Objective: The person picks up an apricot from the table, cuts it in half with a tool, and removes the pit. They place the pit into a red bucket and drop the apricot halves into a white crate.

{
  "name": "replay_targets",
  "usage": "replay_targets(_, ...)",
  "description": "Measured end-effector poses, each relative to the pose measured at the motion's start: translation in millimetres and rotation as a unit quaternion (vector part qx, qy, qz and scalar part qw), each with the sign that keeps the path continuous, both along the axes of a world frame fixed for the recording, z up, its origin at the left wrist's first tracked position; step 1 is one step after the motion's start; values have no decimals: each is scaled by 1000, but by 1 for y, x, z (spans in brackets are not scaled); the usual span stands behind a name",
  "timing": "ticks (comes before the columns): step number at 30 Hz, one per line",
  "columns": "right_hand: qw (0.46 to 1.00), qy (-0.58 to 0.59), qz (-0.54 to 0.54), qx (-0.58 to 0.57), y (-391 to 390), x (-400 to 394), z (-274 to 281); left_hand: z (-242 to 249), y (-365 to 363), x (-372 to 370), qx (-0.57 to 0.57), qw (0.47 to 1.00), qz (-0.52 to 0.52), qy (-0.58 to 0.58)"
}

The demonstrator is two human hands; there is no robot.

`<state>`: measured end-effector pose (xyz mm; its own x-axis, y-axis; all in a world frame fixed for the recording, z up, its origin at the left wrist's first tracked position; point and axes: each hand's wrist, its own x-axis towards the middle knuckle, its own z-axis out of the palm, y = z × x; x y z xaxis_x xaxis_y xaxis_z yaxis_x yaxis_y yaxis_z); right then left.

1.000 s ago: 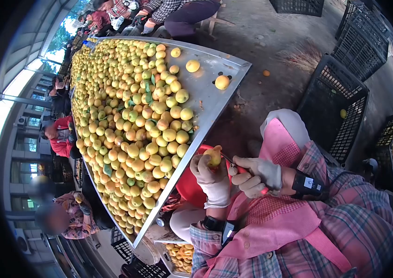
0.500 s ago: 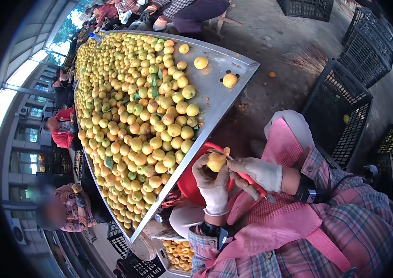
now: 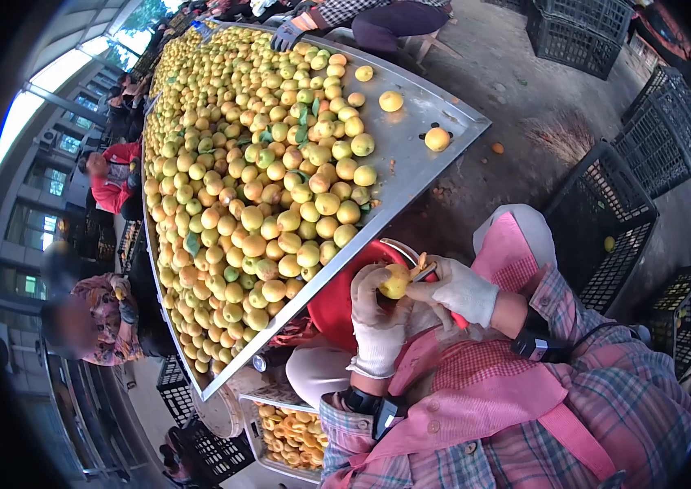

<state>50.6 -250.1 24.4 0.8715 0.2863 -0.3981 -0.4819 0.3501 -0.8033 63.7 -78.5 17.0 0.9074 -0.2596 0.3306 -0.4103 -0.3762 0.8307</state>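
Note:
An apricot (image 3: pixel 395 282), yellow with an orange tint, is gripped in the curled fingers of my gloved left hand (image 3: pixel 375 326). My gloved right hand (image 3: pixel 466 295) is closed around a red-handled cutting tool (image 3: pixel 460 320). Its metal end lies against the right side of the apricot, where a small orange-brown piece sticks up. The exact shape of the tool is partly hidden by my fingers. Just beyond both hands sits a red bucket (image 3: pixel 331 303), below the edge of a metal table (image 3: pixel 419 183) heaped with apricots (image 3: pixel 272 220).
A crate of cut orange fruit (image 3: pixel 292 436) stands at the lower left. Black plastic crates (image 3: pixel 606 216) line the right side, with a twig broom (image 3: pixel 561 134) nearby. Across the table sit other people; one gloved hand (image 3: pixel 288 34) rests by the far fruit.
The view has shifted, so the table sits farther right and higher. My right hand has turned the tool against the apricot. Another person's gloved hand now reaches the heap.

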Motion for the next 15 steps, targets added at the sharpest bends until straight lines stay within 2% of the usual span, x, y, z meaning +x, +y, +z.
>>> replay_targets(6,999,-25,-22,-33,7,-2,15,6,5,-4,46,998,16,-25)
replay_targets(12,1000,13,-26,4,9,0,-7,2,10,-5,73,996,8,-58)
replay_targets(15,999,33,-24,8,10,2,-2,0,11,-7,36,998,14,-45)
